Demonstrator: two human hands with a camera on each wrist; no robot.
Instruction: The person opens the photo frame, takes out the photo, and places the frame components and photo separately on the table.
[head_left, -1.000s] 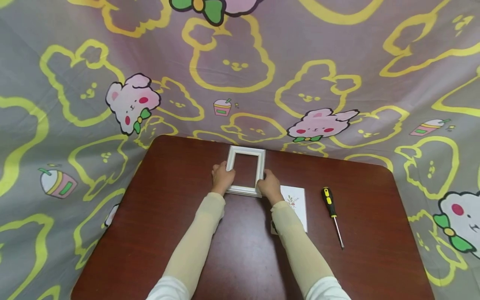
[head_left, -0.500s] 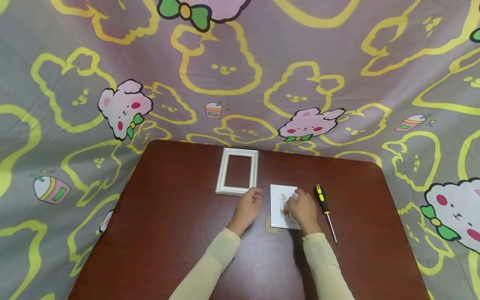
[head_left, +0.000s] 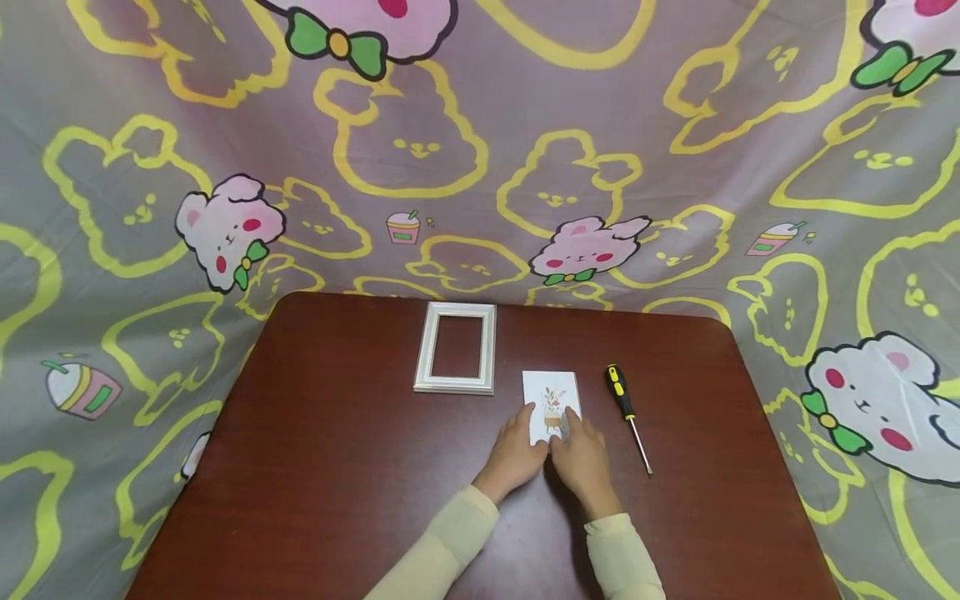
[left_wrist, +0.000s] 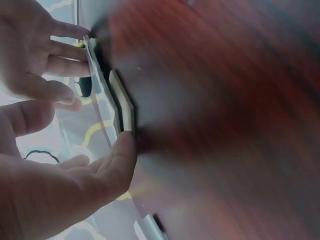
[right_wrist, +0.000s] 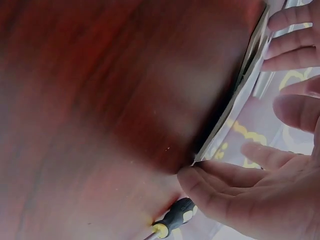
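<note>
A white card [head_left: 546, 385] printed with a potted plant lies on the brown table, tilted slightly in the wrist views. Beneath it in the left wrist view is a thicker, pale brown board [left_wrist: 126, 107] with angled corners. My left hand [head_left: 516, 454] is at the card's left side, its fingertips touching the board's edge and its thumb apart from the card. On the opposite side, the fingertips of my right hand [head_left: 581, 457] touch the edge of the stack. The fingers of both hands look extended rather than curled round it.
A white picture frame [head_left: 487, 350] lies toward the table's back edge, left of the card. To the right is a screwdriver [head_left: 618, 388] with a black and yellow handle. Patterned fabric [head_left: 450, 200] hangs behind and beside the table [head_left: 337, 467].
Both hands left the picture frame and moved right, toward the viewer, to the card. The right hand reached the card first; now both flank it. The camera view has shifted right.
</note>
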